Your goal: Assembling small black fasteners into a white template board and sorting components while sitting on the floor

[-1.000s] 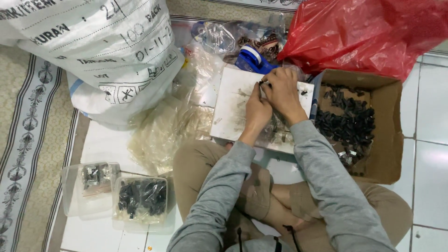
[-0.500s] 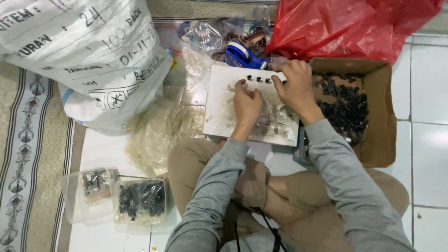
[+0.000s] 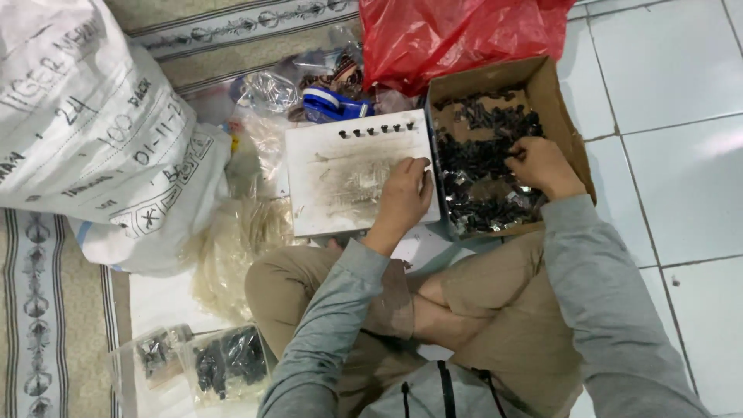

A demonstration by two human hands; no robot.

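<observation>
Our right fingers curl into the heap of small black parts (image 3: 484,166) in the cardboard box (image 3: 559,101) at the upper right of the frame; they look closed on a piece, though the heap hides the tips and we cannot tell for sure. Our right hand (image 3: 542,164) rests on that heap. Our left fingers lie together, pressed flat on the right edge of the white board (image 3: 340,186) at centre frame, and our left hand (image 3: 404,197) steadies it. Along the board's top edge a short row of black parts (image 3: 377,130) stands seated.

We judge the step in hand to be picking a fresh piece from the box; the next move calls for carrying it over to the board and setting it in line with the row, while the left hand keeps the board from sliding.

We sit cross-legged on a white tiled floor (image 3: 681,178). A red plastic bag (image 3: 464,35) lies above the box, a blue tape dispenser (image 3: 333,104) just above the board, a large white sack (image 3: 93,131) at upper left, a patterned mat (image 3: 46,310) down the left edge, and clear bags of dark parts (image 3: 205,360) at lower left.
</observation>
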